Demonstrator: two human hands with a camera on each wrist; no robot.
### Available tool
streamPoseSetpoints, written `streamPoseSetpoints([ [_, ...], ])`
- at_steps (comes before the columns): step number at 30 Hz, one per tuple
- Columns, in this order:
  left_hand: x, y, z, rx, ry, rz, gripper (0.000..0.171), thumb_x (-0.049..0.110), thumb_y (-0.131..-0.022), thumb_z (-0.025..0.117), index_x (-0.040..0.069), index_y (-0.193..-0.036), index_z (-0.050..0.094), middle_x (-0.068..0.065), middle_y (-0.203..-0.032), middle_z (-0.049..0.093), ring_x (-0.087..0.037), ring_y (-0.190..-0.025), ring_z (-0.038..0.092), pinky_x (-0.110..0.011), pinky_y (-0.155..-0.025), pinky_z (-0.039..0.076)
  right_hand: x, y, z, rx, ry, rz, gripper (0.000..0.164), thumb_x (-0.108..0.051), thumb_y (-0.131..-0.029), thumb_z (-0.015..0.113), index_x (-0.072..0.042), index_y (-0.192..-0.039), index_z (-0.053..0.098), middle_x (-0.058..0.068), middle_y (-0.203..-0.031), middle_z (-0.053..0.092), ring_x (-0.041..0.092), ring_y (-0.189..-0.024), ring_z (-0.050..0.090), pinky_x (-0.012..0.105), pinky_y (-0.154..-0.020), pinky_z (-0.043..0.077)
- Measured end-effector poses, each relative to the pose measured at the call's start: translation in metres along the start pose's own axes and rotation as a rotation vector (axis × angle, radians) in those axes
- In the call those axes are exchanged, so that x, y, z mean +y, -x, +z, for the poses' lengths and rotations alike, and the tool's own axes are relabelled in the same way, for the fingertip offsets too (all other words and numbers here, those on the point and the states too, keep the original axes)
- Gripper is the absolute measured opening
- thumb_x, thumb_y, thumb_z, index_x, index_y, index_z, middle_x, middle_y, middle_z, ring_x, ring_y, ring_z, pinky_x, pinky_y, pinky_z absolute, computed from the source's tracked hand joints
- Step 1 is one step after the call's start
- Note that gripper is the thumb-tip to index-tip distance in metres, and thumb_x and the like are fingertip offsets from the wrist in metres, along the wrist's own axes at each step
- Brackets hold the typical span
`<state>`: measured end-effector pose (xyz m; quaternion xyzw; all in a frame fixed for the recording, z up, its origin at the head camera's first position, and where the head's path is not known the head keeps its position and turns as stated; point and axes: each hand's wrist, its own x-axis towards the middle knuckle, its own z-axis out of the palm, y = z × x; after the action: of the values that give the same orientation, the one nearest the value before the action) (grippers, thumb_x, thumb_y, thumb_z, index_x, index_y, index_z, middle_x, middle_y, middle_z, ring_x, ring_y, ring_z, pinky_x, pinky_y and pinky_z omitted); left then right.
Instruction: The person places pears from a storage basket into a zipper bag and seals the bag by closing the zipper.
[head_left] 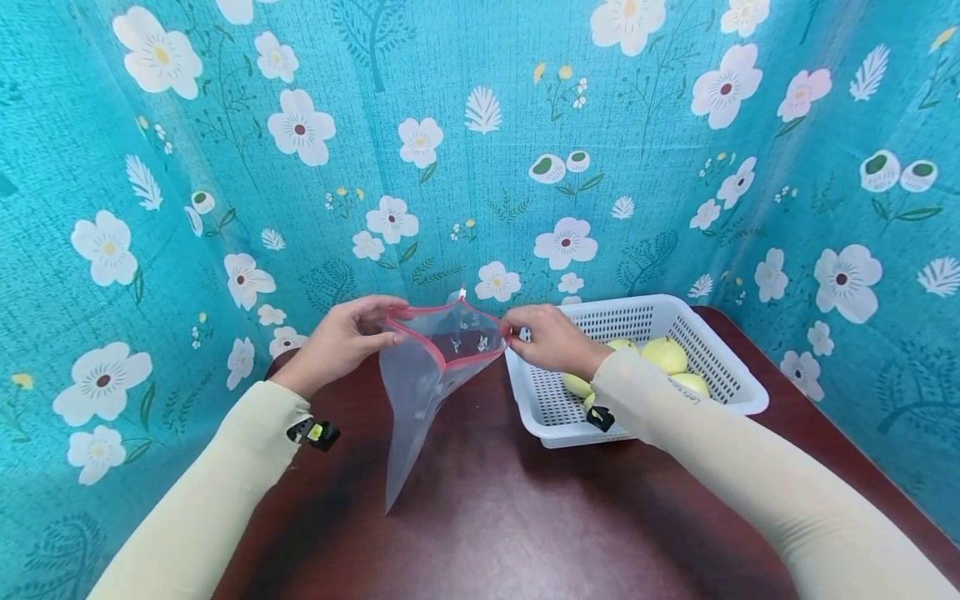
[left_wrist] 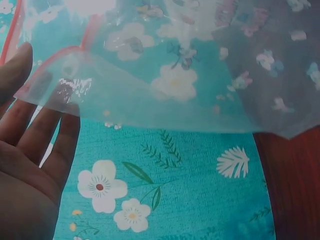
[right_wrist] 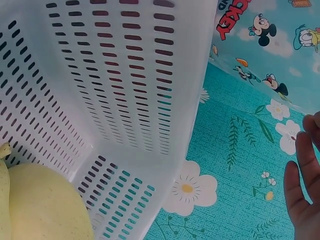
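Note:
A clear zip bag (head_left: 420, 392) with a red seal strip hangs above the table, its mouth spread apart. My left hand (head_left: 348, 340) pinches the left edge of the mouth between thumb and fingers. At the opposite edge, my right hand (head_left: 551, 333) pinches the rim. Small cartoon prints show on the bag (right_wrist: 272, 30) in the right wrist view. Seen from the left wrist, the other fingers of the left hand (left_wrist: 35, 145) lie behind the film. Nothing is visible inside the bag.
Right of the bag, a white slotted plastic basket (head_left: 536, 408) holds several yellow-green pears (head_left: 663, 356), partly hidden by the right forearm. Both stand on a dark red-brown table (head_left: 495, 517). A turquoise flowered curtain (head_left: 465, 192) encloses the back and sides.

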<state>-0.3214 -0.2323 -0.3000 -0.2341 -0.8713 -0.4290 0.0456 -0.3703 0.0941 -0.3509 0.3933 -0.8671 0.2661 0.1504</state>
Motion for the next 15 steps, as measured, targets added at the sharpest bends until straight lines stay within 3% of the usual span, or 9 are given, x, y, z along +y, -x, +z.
streamPoseSetpoints([
  [8, -0.007, 0.002, 0.008, 0.078, 0.045, -0.039, 0.063, 0.037, -0.080, 0.080, 0.020, -0.137, 0.057, -0.005, -0.117, 0.068, -0.017, -0.103, 0.066, -0.037, -0.081, 0.055, 0.003, 0.002, 0.001, -0.015, 0.009, -0.039, 0.015, -0.002, -0.087, 0.063, -0.013, -0.093, 0.070, -0.006, -0.088, 0.067, 0.012, -0.079, 0.057, 0.029, -0.071, 0.051],
  [15, -0.016, 0.008, 0.021, 0.132, 0.155, -0.012, 0.056, 0.036, -0.081, 0.079, 0.012, -0.129, 0.063, -0.007, -0.114, 0.070, -0.018, -0.102, 0.067, -0.032, -0.084, 0.053, 0.008, 0.005, 0.002, 0.000, 0.023, -0.117, 0.021, 0.003, -0.084, 0.062, -0.013, -0.094, 0.071, -0.008, -0.088, 0.065, 0.008, -0.078, 0.056, 0.028, -0.070, 0.050],
])
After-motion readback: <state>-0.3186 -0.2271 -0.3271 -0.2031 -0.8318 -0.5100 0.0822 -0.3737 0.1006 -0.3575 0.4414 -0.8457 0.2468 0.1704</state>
